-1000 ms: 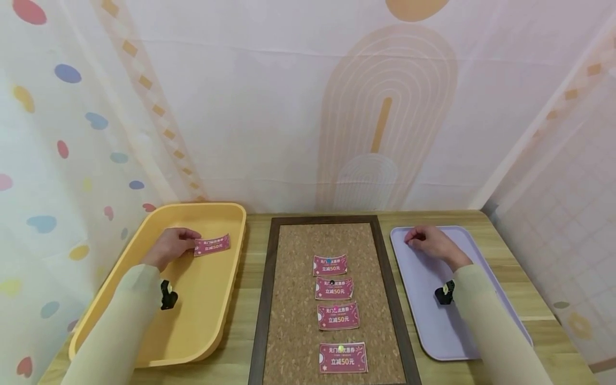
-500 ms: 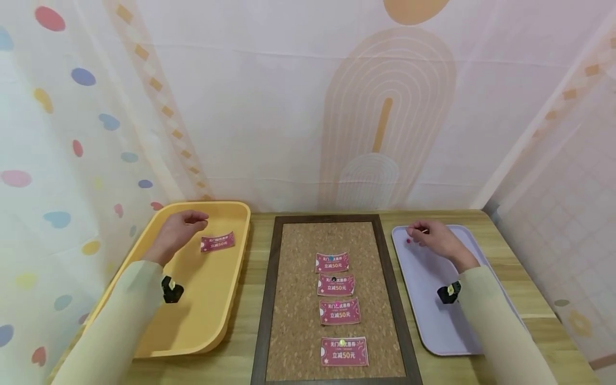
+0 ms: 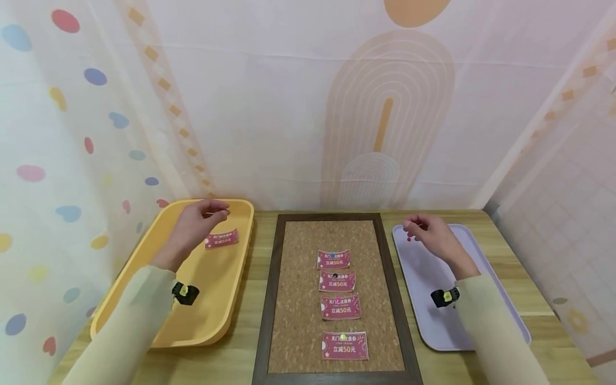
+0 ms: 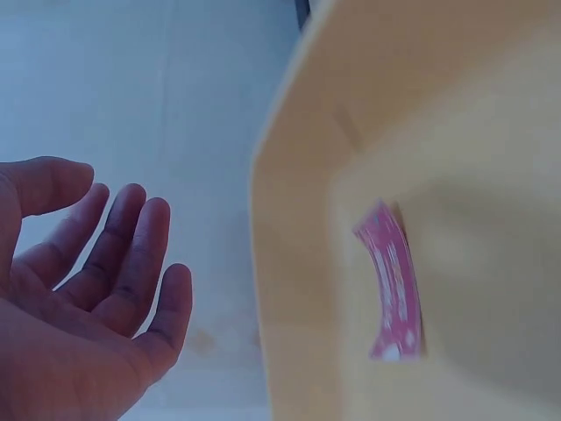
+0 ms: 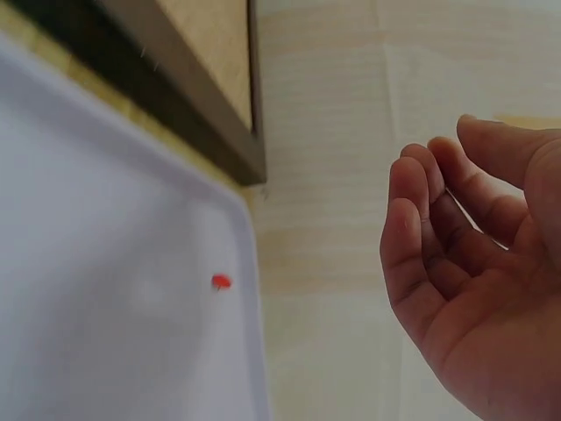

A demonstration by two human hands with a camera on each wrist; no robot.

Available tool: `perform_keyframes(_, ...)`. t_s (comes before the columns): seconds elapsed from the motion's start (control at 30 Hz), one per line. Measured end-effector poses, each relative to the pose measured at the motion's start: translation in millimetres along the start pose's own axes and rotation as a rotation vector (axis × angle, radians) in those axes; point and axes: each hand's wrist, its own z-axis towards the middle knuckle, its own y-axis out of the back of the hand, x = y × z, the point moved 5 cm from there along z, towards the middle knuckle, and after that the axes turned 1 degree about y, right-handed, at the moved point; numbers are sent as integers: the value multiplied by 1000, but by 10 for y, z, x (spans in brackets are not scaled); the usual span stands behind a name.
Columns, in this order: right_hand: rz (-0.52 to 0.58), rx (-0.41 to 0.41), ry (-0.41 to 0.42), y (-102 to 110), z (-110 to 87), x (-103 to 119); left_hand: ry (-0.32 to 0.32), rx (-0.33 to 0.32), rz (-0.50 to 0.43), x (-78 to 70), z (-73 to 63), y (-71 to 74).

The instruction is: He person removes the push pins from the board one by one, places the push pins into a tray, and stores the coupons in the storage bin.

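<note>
In the head view, a coupon [image 3: 223, 239] lies in the yellow tray [image 3: 202, 321], with the left hand [image 3: 194, 227] above it. That hand's fingers are loosely bent, with nothing held. The right hand [image 3: 433, 235] hangs over the far end of the purple tray [image 3: 428, 280], near a red pin [image 3: 409, 239]. Between the trays, a cork board [image 3: 295, 299] carries four pinned coupons [image 3: 340, 307].

In the left wrist view, the thumb and fingers are apart, touching neither the coupon nor the tray. The coupon looks bowed along its length. It is probably light, thin paper, easy to bend or crease; a light pinch on a short edge should lift it.

In the right wrist view, the fingers curl loosely, the thumb tip close to the forefinger but apparently apart, and nothing shows in them. The pin lies near the tray's corner. It is likely stiff, light and apt to roll, so best taken by its head; which way its point faces is too small to tell.
</note>
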Motion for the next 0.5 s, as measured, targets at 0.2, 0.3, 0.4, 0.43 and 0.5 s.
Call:
perform_keyframes(0.2, 57, -36, 21, -27, -43, 163, -61, -28, -54, -251, -95, -124)
perform_keyframes(0.3, 72, -43, 35, -53, -60, 239, -87, -37, -84, -362, -139, -183)
perform_keyframes(0.4, 72, -42, 52, -96, -70, 309, -91, -27, -120, -450, -178, -257)
perform_keyframes(0.43, 72, -40, 56, -112, -71, 327, -89, -21, -125, -479, -193, -285)
perform_keyframes(0.5, 74, -35, 65, -146, -77, 366, -90, -15, -122, -537, -221, -344)
